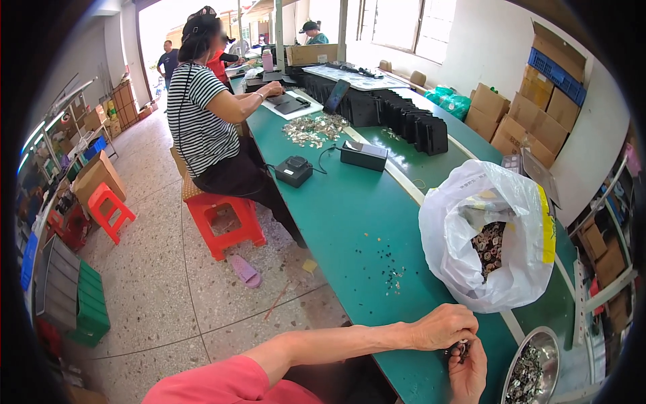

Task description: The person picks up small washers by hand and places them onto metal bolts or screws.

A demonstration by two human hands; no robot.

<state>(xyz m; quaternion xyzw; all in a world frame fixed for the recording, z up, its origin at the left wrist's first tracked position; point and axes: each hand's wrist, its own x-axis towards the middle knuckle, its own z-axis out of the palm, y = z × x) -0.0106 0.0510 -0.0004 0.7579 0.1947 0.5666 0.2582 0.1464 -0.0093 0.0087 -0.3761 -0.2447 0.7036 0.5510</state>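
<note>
Near the table's front edge my two hands meet over a small dark part (459,351) with a coppery tint; its exact kind is too small to make out. My left hand (444,328) reaches across from the left, its fingers closed in a pinch on top of the part. From below, my right hand (469,374) curls its fingers and thumb around the same part. Just beyond them stands an opened white plastic bag (444,236) with many small brown and dark parts (488,249) inside. A metal bowl (550,340) of small dark and silvery pieces sits right of my right hand.
Black crumbs (387,262) lie scattered on the green table (336,222). Farther off are a black power adapter (364,155), a black charger-like box (294,171), a heap of metal pieces (315,129) and stacked black panels (410,118). A co-worker (208,121) sits on red stools (222,222).
</note>
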